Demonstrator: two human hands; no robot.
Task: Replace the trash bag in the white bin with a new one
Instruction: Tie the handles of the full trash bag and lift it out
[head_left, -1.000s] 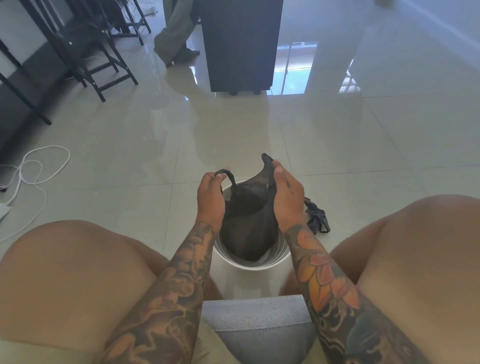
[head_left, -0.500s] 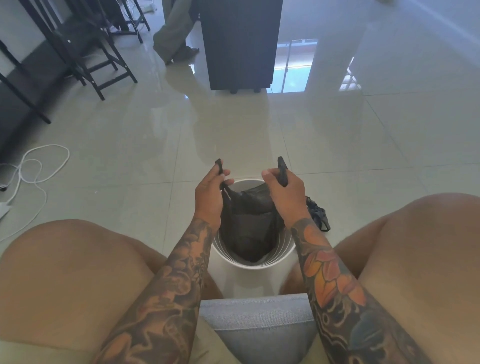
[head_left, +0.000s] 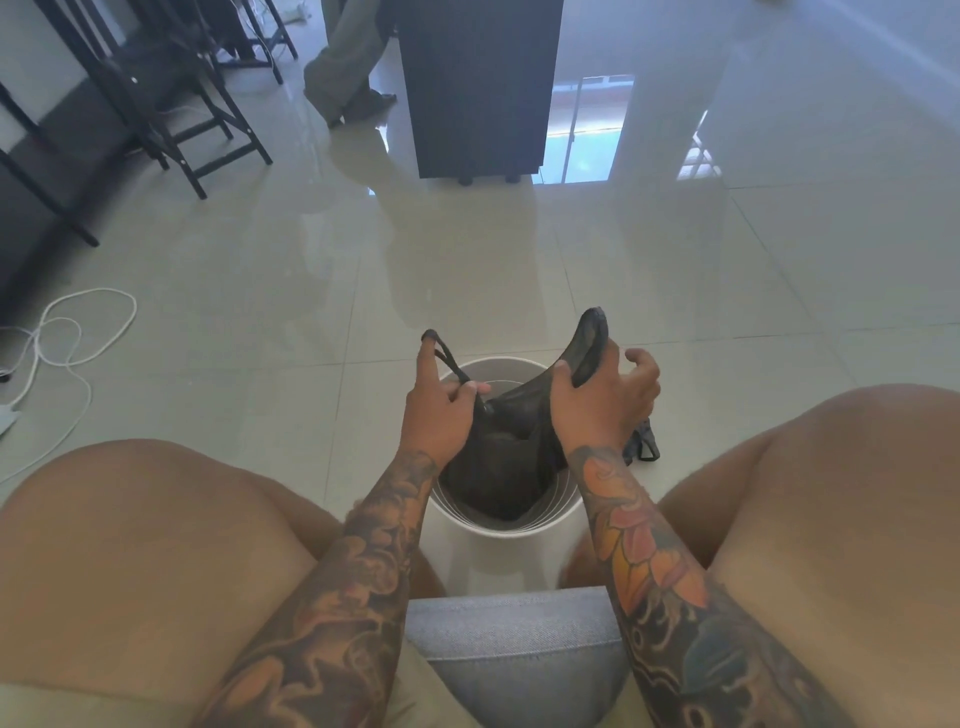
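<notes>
The tiled floor (head_left: 727, 270) carries the white bin (head_left: 506, 527), which stands between the seated person's knees. A black trash bag (head_left: 498, 467) hangs down inside the bin, its top lifted above the rim. Over the bin, the left hand (head_left: 441, 410) hooks one bag handle on its forefinger, and the right hand (head_left: 605, 395) pinches the other handle with its outer fingers spread. Just right of the bin lies another crumpled dark bag (head_left: 644, 447).

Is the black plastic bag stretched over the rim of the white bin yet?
No, the black plastic bag hangs inside the round white bin, its handles held up by the left hand and right hand.
</notes>
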